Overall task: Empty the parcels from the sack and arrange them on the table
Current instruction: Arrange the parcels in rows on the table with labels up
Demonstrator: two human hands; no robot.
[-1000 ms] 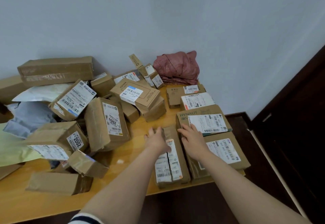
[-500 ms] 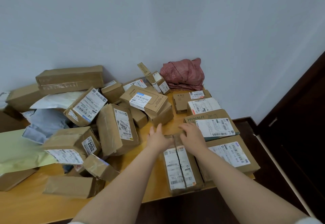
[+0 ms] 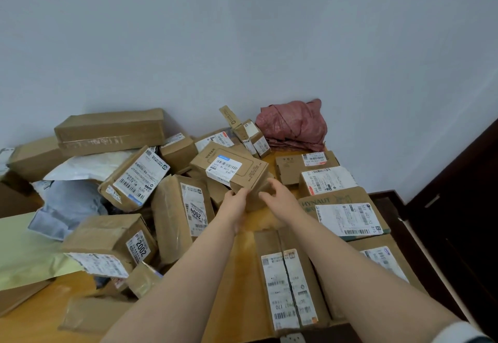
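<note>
Pale wall backed the wooden table (image 3: 242, 267), its left side buried under a heap of parcels (image 3: 113, 237). At the centre lay the labelled box (image 3: 229, 167). The left hand (image 3: 237, 202) gripped its near corner and the right hand (image 3: 280, 194) apparently pinched the other. Lifting it could topple leaning neighbours.

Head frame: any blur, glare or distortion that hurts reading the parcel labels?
Head view: even, soft light, no glare on labels; left hand and right hand slightly motion-blurred; 2004 parcel and 2002 parcel numbers readable, fine print soft; wide-angle stretch at edges.
</note>
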